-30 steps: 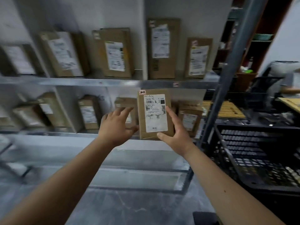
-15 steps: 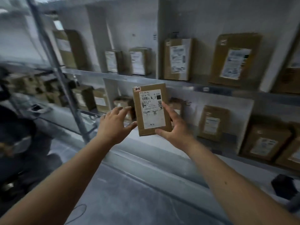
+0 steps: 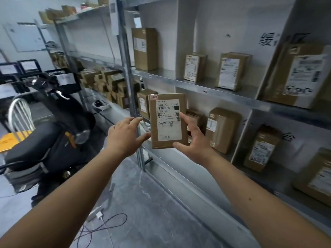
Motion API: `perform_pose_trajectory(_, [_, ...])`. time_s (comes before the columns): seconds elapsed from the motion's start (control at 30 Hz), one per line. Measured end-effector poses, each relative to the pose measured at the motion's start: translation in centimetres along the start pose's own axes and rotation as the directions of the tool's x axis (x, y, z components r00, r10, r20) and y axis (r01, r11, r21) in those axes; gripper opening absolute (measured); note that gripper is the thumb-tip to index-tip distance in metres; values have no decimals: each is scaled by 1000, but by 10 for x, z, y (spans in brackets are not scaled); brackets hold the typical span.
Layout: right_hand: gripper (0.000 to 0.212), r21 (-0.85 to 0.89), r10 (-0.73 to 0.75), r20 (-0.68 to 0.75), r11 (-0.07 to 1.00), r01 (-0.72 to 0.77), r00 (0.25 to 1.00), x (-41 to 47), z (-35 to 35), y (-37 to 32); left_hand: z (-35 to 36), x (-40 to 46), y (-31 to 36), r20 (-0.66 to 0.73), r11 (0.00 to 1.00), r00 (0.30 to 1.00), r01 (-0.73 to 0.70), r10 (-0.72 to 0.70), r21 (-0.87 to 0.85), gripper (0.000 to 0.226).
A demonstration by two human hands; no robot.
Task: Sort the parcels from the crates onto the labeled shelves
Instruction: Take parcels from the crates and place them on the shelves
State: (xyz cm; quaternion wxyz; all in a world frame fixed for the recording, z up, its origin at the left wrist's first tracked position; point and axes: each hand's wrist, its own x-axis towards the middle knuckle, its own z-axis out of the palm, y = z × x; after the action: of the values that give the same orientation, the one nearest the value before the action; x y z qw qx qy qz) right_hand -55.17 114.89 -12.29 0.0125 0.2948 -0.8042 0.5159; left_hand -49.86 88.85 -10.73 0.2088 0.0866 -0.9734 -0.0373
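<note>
A black scooter (image 3: 52,133) stands at far left on the floor. Left hand (image 3: 125,136) is spread, its thumb touching the lower left edge of the upright parcel (image 3: 167,120); right hand (image 3: 195,140) grips the parcel's right edge and bottom corner. The parcel is held in the air before the metal shelves (image 3: 206,85), where other parcels (image 3: 229,70) stand upright.
</note>
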Motion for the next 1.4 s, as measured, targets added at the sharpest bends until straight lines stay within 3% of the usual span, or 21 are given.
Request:
perform_pose_trajectory(0.13, [98,-3,-38,21,999,38,999,63,16,16,16,42,-26,-90,1000,996,18,-16,21,72])
perform_pose_trajectory(0.57, [103,-109,-111,67,987,118,992,277,19,51,68,228,-81,-134,988,989,84,-66,129,84])
perform_pose_trajectory(0.83, [96,-154,-169,-11,974,165,986,359,16,43,76,330,-103,-179,998,982,64,-60,18,83])
perform_pose_trajectory(1.13, [97,-355,-148,-244,933,54,958,446,27,41,97,473,-125,-281,980,950,-170,137,-99,78])
perform_pose_trajectory(1.4, [103,-420,-44,-398,896,-140,916,487,52,49,120,556,-136,-238,887,909,-396,343,-238,72])
